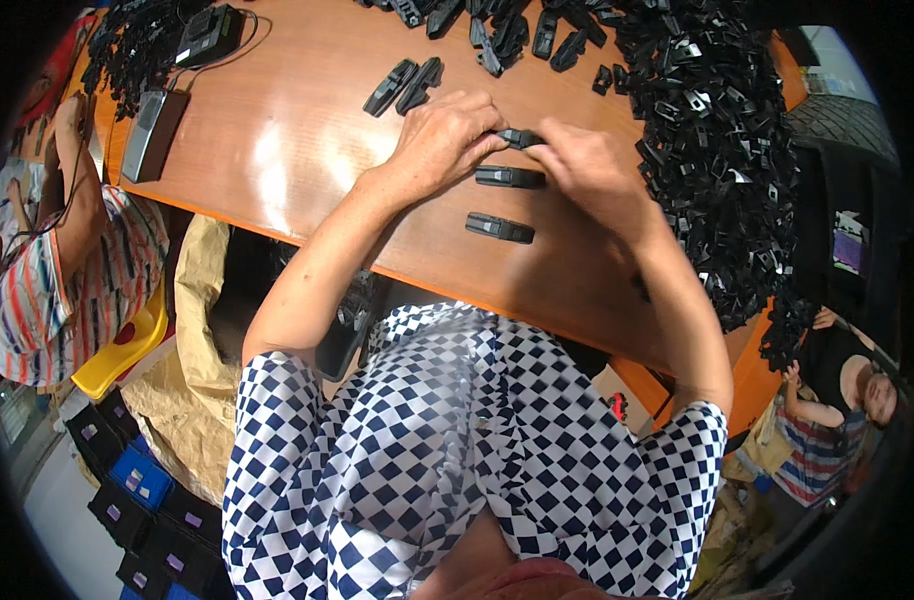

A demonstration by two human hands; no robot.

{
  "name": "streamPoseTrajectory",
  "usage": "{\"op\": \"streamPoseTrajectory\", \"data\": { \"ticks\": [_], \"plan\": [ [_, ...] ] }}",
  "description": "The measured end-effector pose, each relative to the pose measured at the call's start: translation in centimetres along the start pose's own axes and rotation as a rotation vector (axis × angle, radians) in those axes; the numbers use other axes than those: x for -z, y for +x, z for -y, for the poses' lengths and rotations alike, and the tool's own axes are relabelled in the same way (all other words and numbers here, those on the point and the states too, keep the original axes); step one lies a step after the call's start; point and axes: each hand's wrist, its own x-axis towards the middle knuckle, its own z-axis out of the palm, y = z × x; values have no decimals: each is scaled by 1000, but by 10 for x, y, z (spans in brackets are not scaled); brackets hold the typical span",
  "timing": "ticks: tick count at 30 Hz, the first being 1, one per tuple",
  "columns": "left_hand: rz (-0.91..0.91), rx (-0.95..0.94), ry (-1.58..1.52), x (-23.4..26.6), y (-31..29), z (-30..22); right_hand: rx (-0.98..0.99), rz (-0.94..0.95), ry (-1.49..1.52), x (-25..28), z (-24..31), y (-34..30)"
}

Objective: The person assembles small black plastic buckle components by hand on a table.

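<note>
Between my two hands is a small black plastic part (520, 138), held just above the wooden table. My left hand (445, 140) pinches its left end with thumb and fingertips. At its other end, my right hand (595, 178) grips with closed fingers, slightly blurred. Closest below the hands lies a similar long black part (510, 177), and nearer the table's front edge another dark grey-black part (500, 228) rests flat. Beyond my left hand, a black part (390, 87) and a second one (418, 84) lie side by side at a slant.
A large heap of small black parts (712, 170) covers the table's right side; more black parts (492, 40) lie at the back. A dark box-shaped device (155, 135) and a black corded device (209, 35) stand at left. People sit on both sides; a brown paper sack (202, 270) stands lower left.
</note>
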Motion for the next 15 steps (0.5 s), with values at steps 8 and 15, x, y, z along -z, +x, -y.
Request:
{"op": "streamPoseTrajectory", "data": {
  "ticks": [8,15],
  "plan": [
    [1,17,83,5,-11,-10,-207,-48,197,-1,-39,17],
    [-293,374,331,29,-26,16,-430,-130,-355,4,-85,59]
  ]
}}
